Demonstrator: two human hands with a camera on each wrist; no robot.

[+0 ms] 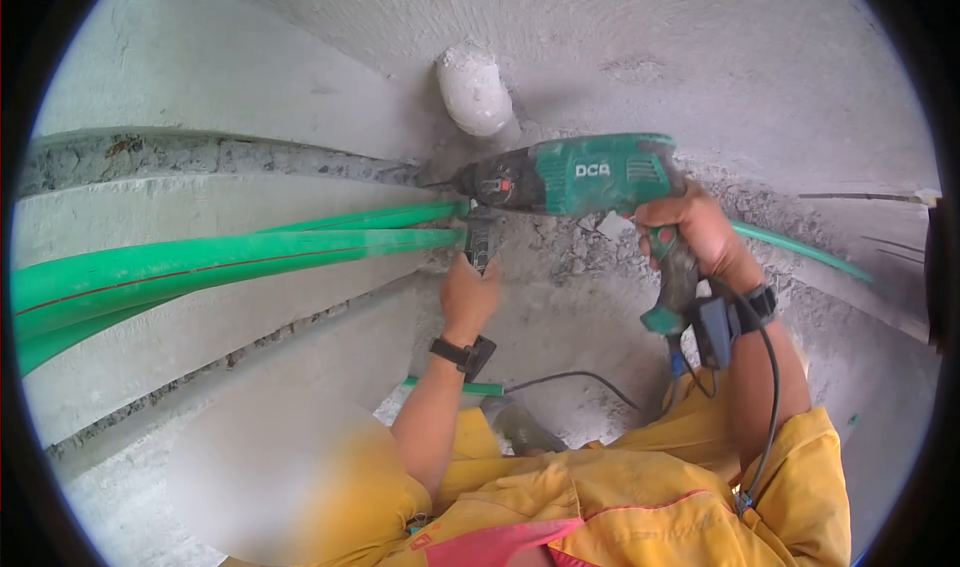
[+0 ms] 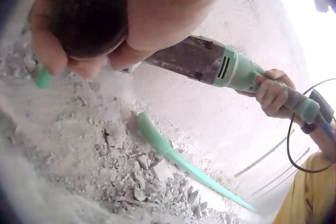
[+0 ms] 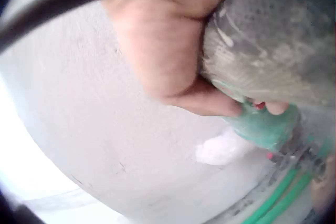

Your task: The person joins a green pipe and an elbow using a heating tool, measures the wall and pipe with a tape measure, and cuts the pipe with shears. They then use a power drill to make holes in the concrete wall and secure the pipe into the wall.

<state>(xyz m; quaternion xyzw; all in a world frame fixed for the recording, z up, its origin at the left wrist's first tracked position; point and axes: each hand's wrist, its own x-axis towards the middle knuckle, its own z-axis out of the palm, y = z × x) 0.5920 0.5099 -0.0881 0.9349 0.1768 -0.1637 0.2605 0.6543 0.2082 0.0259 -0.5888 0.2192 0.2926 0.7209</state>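
Observation:
A green and black rotary hammer drill [image 1: 605, 179] lies across the head view, its bit [image 1: 436, 184] pointing left at the end of a rough groove [image 1: 200, 161] in the concrete. My right hand [image 1: 698, 229] grips its rear handle [image 1: 676, 282], and in the right wrist view the fingers wrap that dusty dark grip [image 3: 268, 45]. Below the drill's front end, my left hand [image 1: 468, 297] holds the black side handle [image 1: 480, 239]. The round end of this handle [image 2: 92, 19] shows between the curled fingers in the left wrist view.
Several green pipes [image 1: 230, 259] run in from the left, just below the bit. A white pipe stub [image 1: 474, 92] juts out above the drill. Broken rubble [image 2: 147, 179] surrounds another green pipe [image 2: 194, 170]. The drill's black cable [image 1: 772, 397] hangs by the right forearm.

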